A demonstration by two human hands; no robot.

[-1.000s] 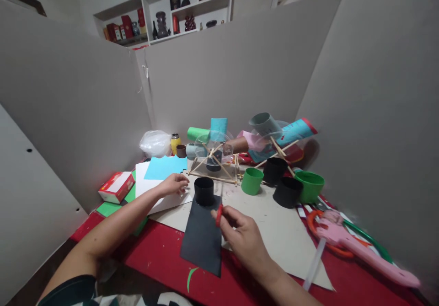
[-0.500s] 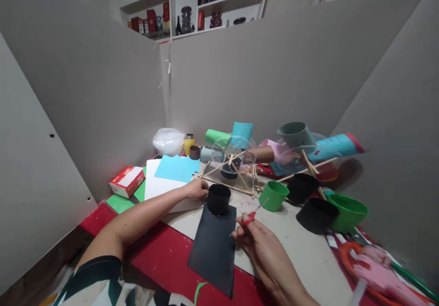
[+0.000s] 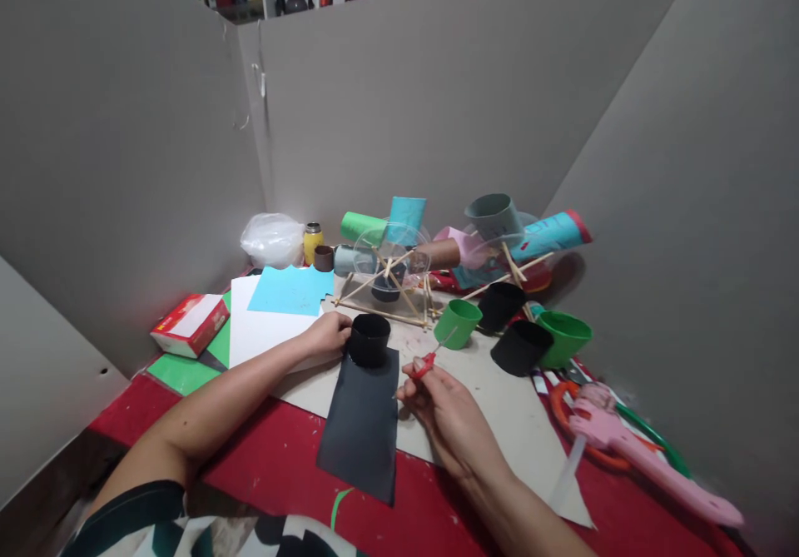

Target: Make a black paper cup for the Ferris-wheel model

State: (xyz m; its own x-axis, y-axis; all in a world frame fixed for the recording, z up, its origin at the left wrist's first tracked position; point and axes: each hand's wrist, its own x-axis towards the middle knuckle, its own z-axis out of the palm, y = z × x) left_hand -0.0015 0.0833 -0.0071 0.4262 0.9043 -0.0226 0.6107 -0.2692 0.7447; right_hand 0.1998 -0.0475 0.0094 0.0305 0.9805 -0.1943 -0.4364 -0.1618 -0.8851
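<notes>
A black paper ring stands upright on the far end of a dark sheet. The left of the hands meets the ring's left side; whether the fingers grip it, I cannot tell. The right hand, beside the sheet, grasps red-handled scissors with the blades pointing up and away. Beneath lies a pale board, partly covering the red counter. Just beyond the scissors stands a green ring; behind the black ring is a wooden stick frame with clear discs, and leftward a blue sheet overlaps a white sheet
</notes>
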